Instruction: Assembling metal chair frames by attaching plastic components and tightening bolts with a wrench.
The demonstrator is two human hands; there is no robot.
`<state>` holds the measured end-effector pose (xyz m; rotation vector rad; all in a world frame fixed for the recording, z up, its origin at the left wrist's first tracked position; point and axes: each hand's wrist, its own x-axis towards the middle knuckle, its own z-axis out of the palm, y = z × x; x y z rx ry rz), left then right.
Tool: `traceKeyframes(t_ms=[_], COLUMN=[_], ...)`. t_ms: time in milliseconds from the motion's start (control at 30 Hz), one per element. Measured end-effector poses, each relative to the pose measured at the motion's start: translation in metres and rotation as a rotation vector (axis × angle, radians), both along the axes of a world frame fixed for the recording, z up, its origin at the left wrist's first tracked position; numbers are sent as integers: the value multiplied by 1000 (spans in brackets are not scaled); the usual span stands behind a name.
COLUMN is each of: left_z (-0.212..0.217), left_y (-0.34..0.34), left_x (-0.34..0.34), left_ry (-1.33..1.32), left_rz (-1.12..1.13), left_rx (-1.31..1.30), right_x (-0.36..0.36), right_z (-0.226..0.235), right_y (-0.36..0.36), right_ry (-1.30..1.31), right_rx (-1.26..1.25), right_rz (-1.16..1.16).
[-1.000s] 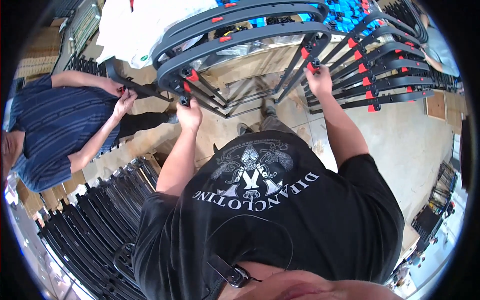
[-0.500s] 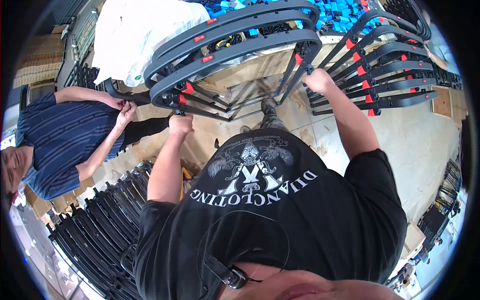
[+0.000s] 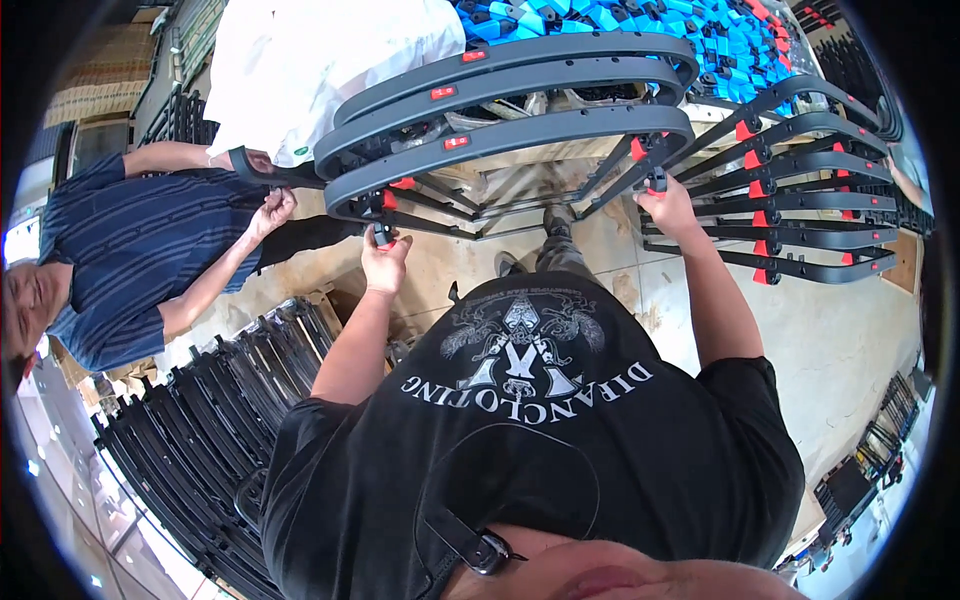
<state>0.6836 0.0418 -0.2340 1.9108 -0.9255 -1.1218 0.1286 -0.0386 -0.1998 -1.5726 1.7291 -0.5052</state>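
Note:
Several black tubular frames with curved tops stand upright in front of me. The nearest frame carries a red label on its top bar and red clips on its legs. My left hand closes its fingers on a small black latch at this frame's left leg, with the thumb showing. On the right leg, my right hand is closed around a similar black latch. The fingertips of both hands are partly hidden.
More black frames with red clips stand at the right. Blue plastic parts fill a bin beyond, beside a white sheet. A co-worker in a striped shirt stands at the left. Black bars are stacked at lower left.
The frames and both hands appear farther right and slightly lower in view. The black latches at my hands show more, and my left thumb stands farther out. The co-worker's hand has shifted slightly.

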Motion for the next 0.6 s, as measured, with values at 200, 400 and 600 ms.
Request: traceKeyframes(t_ms=[200,400,600], left_z=[-22,5,10], left_y=[9,2,1], left_x=[3,-16,25], left_ry=[-108,-23,-21], left_rz=[30,45,-306], left_rx=[-177,-128,251], right_x=[28,21,13], right_z=[-35,-67,-68], right_y=[-3,-5,-4], right_ry=[61,-113,-273], right_rx=[-281,-115,-19], right_rz=[-256,-367,-239])
